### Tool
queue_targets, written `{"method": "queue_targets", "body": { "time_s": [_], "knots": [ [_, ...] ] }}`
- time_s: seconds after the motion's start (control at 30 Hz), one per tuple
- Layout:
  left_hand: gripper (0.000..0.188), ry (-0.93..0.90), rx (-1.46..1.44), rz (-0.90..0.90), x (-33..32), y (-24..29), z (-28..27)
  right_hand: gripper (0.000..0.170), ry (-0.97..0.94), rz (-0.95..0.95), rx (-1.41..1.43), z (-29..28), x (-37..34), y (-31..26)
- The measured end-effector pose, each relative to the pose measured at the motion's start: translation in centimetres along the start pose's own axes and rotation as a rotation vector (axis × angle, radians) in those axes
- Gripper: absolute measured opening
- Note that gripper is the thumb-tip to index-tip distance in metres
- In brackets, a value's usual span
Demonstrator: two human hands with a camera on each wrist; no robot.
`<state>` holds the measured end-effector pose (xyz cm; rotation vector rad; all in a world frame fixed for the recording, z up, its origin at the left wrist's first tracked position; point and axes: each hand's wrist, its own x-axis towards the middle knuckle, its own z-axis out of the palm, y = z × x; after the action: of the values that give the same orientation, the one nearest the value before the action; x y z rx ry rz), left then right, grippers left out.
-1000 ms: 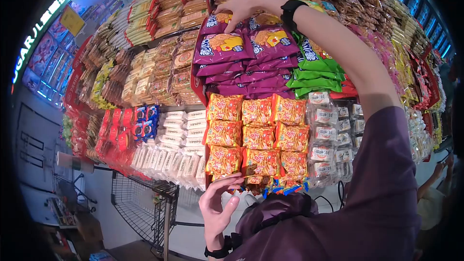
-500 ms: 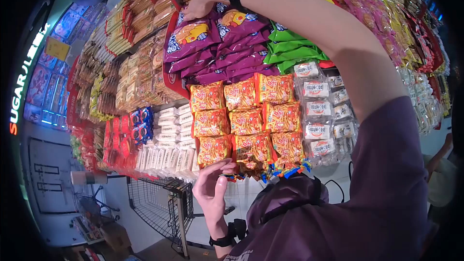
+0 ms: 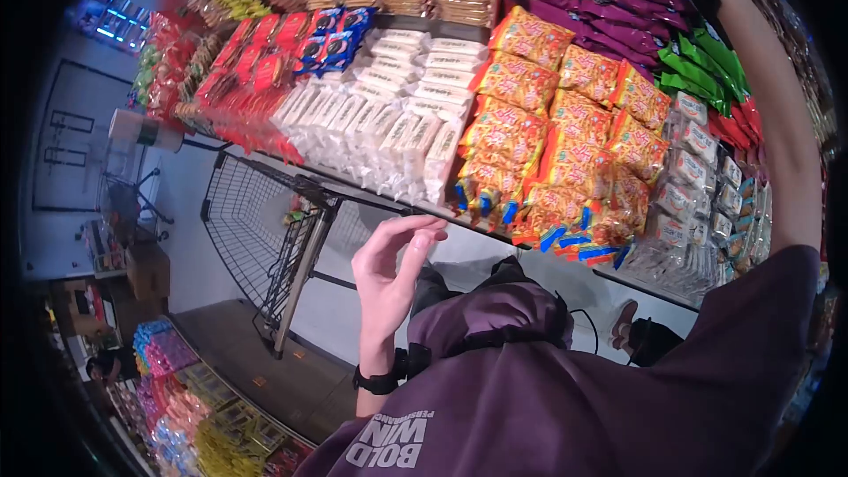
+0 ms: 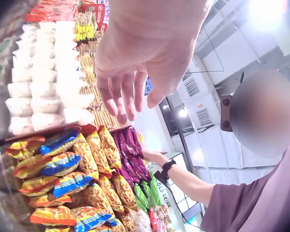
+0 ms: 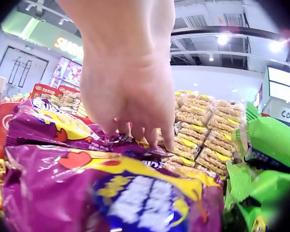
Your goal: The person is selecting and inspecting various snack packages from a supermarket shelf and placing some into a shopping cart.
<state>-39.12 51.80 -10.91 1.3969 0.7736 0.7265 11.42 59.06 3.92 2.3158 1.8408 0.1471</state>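
My right hand point(image 5: 130, 92) reaches over the front purple snack bags point(image 5: 48, 188), its fingers pointing down at the bags behind them. In the right wrist view those fingertips are partly hidden among the purple packaging; nothing is seen gripped. Only the back of that hand shows at the top edge of the head view. Below the display's front edge, my left hand point(image 3: 389, 269) hovers with fingers loosely bent and thumb close to them, holding nothing. Nearest to it are the white wrapped packets point(image 3: 380, 124) and the orange snack bags point(image 3: 583, 124).
Green bags point(image 5: 275, 145) lie to the right of the purple ones, with stacked clear-wrapped crispy bars point(image 5: 198, 125) behind. Red and blue packets point(image 3: 265, 57) fill the display's left part. A wire shopping cart point(image 3: 256, 203) stands left of my legs.
The head view has swung down and to the left, so the display sits higher and further right in it. My right hand stays among the purple bags; my left keeps its loose pose.
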Motion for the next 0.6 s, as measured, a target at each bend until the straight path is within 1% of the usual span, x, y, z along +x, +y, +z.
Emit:
{"method": "queue_targets", "body": {
  "time_s": [0.07,0.13,0.2,0.23,0.27,0.33,0.37,0.4,0.43,0.47,0.5,0.6],
  "knots": [
    [0.017,-0.008,-0.001,0.028,-0.4,-0.8,-2.5,0.053,0.080,-0.019,0.017,-0.2,-1.0,-1.3],
    [0.019,-0.092,0.125,0.047,-0.8,-1.1,-5.6,0.057,0.195,-0.060,0.056,-0.5,-2.0,-3.2],
    [0.018,-0.168,0.268,0.090,-1.1,-2.2,-8.8,0.061,0.313,-0.143,0.122,-0.8,-3.4,-5.8],
    [0.017,-0.187,0.258,0.109,-1.3,-3.0,-10.4,0.060,0.285,-0.064,0.219,-3.3,-6.9,-13.0],
    [0.018,-0.199,0.300,0.104,-1.4,-3.8,-12.0,0.061,0.294,-0.189,0.544,1.8,-1.5,-4.6],
    [0.018,-0.232,0.389,0.085,-1.4,-5.3,-15.5,0.041,0.337,-0.206,0.116,-0.4,-4.9,-13.3],
    [0.019,-0.250,0.478,0.101,-1.4,-6.1,-17.1,0.040,0.376,-0.208,0.200,-0.6,-7.0,-18.8],
    [0.020,-0.254,0.518,0.126,-1.4,-6.8,-18.7,0.038,0.364,-0.231,0.173,-0.8,-8.6,-23.5],
    [0.021,-0.260,0.560,0.146,-1.5,-7.5,-20.1,0.039,0.285,-0.224,0.130,-0.3,-9.8,-26.2],
    [0.023,-0.279,0.604,0.162,-1.7,-8.1,-21.5,0.035,0.285,-0.221,0.136,-0.3,-11.2,-31.6],
    [0.026,-0.289,0.591,0.155,-1.6,-9.0,-22.6,0.035,0.265,-0.236,0.180,0.5,-12.1,-35.3],
    [0.022,-0.294,0.519,0.139,-0.9,-11.4,-24.4,0.036,0.121,-0.338,0.402,4.8,-13.4,-43.9]
  ]
}}
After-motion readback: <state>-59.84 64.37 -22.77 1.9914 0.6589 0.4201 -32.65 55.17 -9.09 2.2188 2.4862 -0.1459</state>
